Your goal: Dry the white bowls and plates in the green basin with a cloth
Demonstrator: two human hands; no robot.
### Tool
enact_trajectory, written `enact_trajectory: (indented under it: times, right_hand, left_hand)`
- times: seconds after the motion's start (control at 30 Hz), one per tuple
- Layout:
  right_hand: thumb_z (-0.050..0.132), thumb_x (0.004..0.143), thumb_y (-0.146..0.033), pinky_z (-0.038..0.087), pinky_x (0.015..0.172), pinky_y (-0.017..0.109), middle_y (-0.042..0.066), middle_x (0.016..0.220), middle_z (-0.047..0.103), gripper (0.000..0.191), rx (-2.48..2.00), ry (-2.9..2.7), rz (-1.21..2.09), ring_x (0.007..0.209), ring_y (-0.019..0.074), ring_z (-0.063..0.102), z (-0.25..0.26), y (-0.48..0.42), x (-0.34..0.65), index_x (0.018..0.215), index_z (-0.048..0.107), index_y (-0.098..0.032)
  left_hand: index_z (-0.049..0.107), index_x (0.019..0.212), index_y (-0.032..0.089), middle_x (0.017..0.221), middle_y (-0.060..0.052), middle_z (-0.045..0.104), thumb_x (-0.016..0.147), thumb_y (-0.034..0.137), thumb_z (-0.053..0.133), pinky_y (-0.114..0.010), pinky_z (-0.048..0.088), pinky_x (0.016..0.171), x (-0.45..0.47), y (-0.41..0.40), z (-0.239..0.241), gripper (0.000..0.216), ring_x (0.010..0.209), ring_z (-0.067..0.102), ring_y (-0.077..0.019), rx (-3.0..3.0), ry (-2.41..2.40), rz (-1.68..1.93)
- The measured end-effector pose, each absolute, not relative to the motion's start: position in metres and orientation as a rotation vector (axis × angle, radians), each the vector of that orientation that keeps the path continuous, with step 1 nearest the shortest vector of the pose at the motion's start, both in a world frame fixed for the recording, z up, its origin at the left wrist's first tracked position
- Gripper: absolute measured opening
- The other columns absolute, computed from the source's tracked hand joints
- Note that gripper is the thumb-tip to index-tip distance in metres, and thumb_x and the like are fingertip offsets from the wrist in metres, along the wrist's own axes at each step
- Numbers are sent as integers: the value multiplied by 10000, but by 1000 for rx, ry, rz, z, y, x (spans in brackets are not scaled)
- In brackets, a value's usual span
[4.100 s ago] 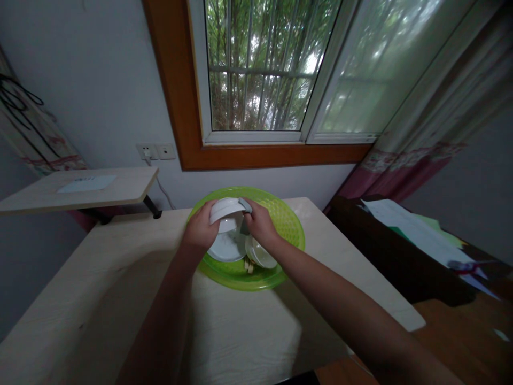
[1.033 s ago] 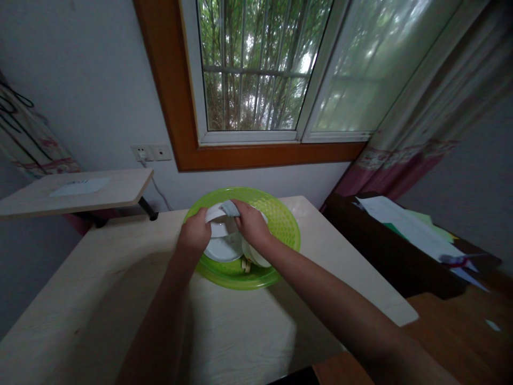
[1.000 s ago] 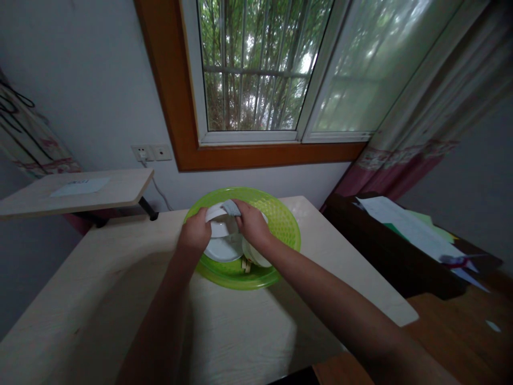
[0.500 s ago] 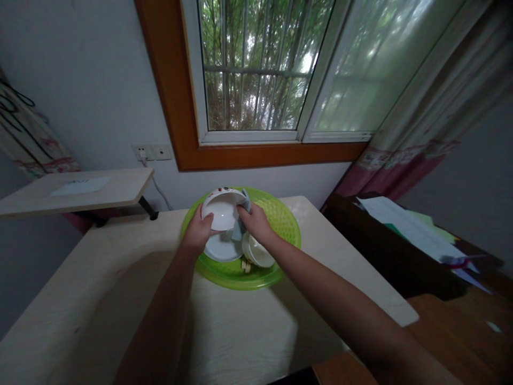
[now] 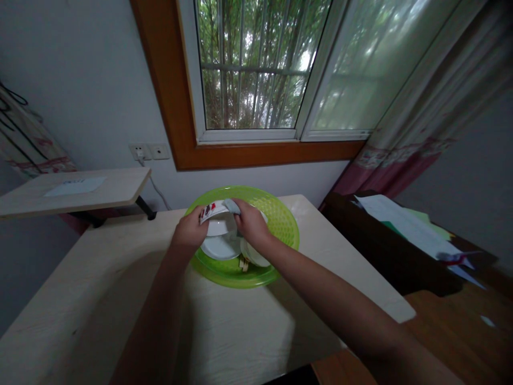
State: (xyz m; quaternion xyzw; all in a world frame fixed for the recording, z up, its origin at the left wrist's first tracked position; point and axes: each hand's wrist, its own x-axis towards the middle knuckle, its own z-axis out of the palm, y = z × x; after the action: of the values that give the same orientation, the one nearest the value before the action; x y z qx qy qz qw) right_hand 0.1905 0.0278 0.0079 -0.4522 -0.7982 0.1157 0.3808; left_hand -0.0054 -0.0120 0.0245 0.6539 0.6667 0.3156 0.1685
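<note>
"Well to the left of the fingers of the left hand (image 5: pixel 189 233), what is there?"

"A raised shelf (image 5: pixel 120 192), with a paper sheet (image 5: pixel 76 186) lying on it."

"And at those fingers themselves?"

"They grip the left edge of a white bowl (image 5: pixel 212 209). It hangs tilted over the green basket (image 5: pixel 284 227), between the two hands, with its red and dark pattern turned upward."

"Anything below that bowl?"

"Yes, a white plate (image 5: pixel 220 249), lying in the basket, lower than both sets of fingers."

"What about the other hand?"

"The fingers of the right hand (image 5: pixel 252 220) are closed on a grey cloth (image 5: pixel 231 206), pressing it to the right edge of the bowl."

"So what else does the basket hold?"

"Below the right fingers, some small wooden pieces (image 5: pixel 243 263); just beside them, a second bowl (image 5: pixel 256 256), pale, partly hidden behind that hand. I can't tell what is inside it."

"And the basket?"

"It stands on the worktop (image 5: pixel 240 331), under both hands, its bumpy green inside showing to the right of the right fingers. Well beyond them, papers (image 5: pixel 404 224) lie on dark furniture (image 5: pixel 385 251)."
</note>
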Motion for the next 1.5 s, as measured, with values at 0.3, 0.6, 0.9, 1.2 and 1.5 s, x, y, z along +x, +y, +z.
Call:
enact_trajectory:
  times: [0.3, 0.6, 0.9, 1.2, 1.5]
  right_hand:
    - [409, 984, -131, 513, 965, 381, 178, 1316, 664, 448, -1241, -2309, 59, 1101, 265, 675, 13, 15, 182, 1417, 525, -139]
    - [518, 879, -90, 481, 1003, 326, 91, 1267, 712, 464, -1152, -2075, 301, 1130, 228, 663, 8, 29, 187, 1321, 622, -187]
    - [492, 922, -250, 502, 787, 281, 30, 920, 753, 251, -1145, -1725, 585, 833, 196, 669, 1, 42, 188, 997, 724, -189]
    - [494, 912, -224, 511, 842, 307, 47, 985, 764, 258, -1198, -1733, 574, 899, 211, 683, -2, 43, 190, 1032, 721, -194]
    - [461, 896, -84, 483, 994, 353, 109, 1293, 690, 532, -1218, -2160, 187, 1115, 245, 662, 9, 25, 189, 1405, 552, -211]
  left_hand:
    - [614, 1346, 210, 1212, -132, 727, 849, 194, 520, -374, 489, 986, -2, -21, 31, 506, 1129, 670, -292, 2003, 1987, 663]
    - [645, 1268, 129, 1201, -158, 713, 861, 143, 414, -444, 496, 1044, -4, -7, 17, 469, 1152, 657, -300, 1870, 1839, 893]
    - [503, 1407, 198, 1341, -146, 603, 797, 168, 517, -446, 658, 754, 10, 0, 6, 611, 1073, 678, -290, 1089, 1322, 1364]
    - [510, 1386, 167, 1304, -167, 618, 814, 184, 550, -450, 651, 756, 7, 1, 4, 574, 1023, 688, -282, 1110, 1303, 1268]
    - [622, 1330, 183, 1240, -141, 711, 863, 213, 521, -452, 479, 1048, 0, -13, 24, 478, 1171, 652, -311, 1920, 1895, 851]
